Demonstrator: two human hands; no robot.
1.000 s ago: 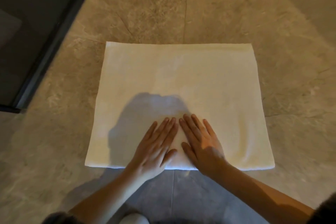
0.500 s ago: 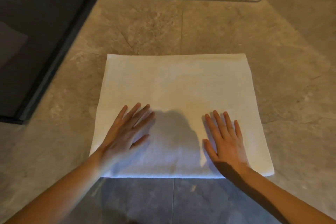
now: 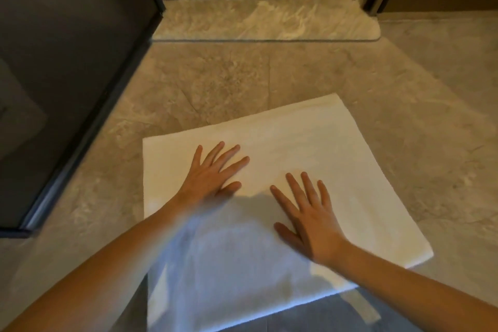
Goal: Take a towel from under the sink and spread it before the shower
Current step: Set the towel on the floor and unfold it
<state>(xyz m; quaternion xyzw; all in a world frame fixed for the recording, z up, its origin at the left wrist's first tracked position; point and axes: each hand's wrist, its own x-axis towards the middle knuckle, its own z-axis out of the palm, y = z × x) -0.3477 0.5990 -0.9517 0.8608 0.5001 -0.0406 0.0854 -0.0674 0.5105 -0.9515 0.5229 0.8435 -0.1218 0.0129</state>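
In the head view, the white towel [image 3: 310,159] is lying flat on the stone floor [image 3: 229,83], a bare strip of tile separating its far edge from the shower threshold [image 3: 264,27] ahead. Both hands are resting on it palm-down with fingers spread, gripping nothing: the left hand [image 3: 213,172] is sitting nearer the far-left corner, the right hand [image 3: 310,215] nearer the middle. The towel's long axis is running left to right, skewed, its right end angling toward the shower. Any remaining smoothing probably lies rightward, closer to the right hand.
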